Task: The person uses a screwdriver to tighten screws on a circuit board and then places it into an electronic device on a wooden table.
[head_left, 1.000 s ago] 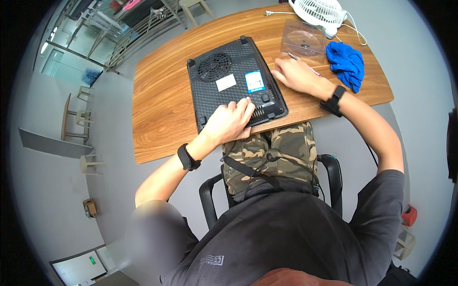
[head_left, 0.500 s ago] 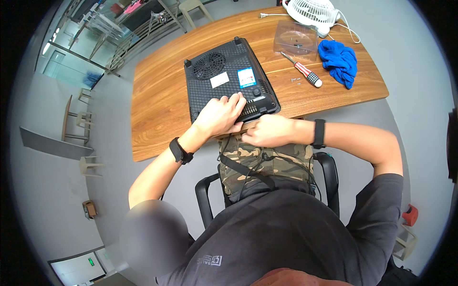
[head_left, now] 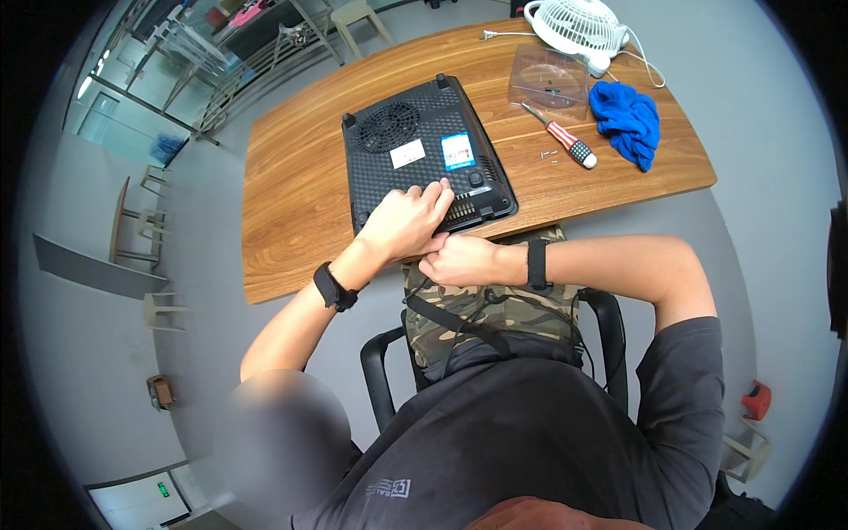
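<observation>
A black induction cooker (head_left: 419,181) lies bottom up on the wooden table, its round fan grille on the far side and rubber feet at the corners. My left hand (head_left: 406,221) grips its near edge, fingers bent over the underside and thumb down by the rim. Close against that thumb, at the table's front edge, my right hand (head_left: 464,261) is closed with curled fingers; whatever they hold is hidden. A black cord (head_left: 412,281) runs down over my lap beneath the hands.
To the right lie a screwdriver (head_left: 570,141) with a striped handle, several small screws (head_left: 549,155), a clear plastic box (head_left: 548,75) and a crumpled blue cloth (head_left: 625,124). A white fan (head_left: 579,25) with its cord stands at the far right. Chair armrests (head_left: 382,375) flank me.
My right hand has moved left along the table edge, up against my left hand, and its forearm followed. The left hand and the cooker have barely shifted.
</observation>
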{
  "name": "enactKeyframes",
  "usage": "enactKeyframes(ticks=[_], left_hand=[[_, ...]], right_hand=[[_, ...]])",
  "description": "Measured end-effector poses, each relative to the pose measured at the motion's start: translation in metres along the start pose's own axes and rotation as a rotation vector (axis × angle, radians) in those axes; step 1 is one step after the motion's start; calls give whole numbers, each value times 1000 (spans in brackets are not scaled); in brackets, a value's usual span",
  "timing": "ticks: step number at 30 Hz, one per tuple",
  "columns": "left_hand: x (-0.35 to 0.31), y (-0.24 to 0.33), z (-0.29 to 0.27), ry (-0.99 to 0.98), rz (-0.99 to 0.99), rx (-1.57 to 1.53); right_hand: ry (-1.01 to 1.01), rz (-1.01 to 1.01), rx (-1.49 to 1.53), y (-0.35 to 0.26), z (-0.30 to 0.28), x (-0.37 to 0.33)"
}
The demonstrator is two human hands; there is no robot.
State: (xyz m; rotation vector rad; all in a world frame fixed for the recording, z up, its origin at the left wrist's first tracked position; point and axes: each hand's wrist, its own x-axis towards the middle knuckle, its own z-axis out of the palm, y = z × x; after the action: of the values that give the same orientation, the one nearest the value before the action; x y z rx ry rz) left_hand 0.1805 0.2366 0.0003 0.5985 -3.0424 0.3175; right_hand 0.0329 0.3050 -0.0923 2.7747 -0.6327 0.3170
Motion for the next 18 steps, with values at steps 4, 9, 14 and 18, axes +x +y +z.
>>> enactKeyframes(ticks=[4, 9, 14, 18], left_hand=[[-1, -1, 3, 12, -12, -12], [-2, -2, 4, 24, -10, -23], [-4, -3, 5, 29, -6, -4], [-2, -1, -2, 55, 3, 8]], right_hand=[[-37, 56, 1, 2, -9, -9], [-52, 92, 30, 1, -38, -32], [-116, 173, 88, 11, -74, -62], [-177, 182, 90, 28, -89, -97]])
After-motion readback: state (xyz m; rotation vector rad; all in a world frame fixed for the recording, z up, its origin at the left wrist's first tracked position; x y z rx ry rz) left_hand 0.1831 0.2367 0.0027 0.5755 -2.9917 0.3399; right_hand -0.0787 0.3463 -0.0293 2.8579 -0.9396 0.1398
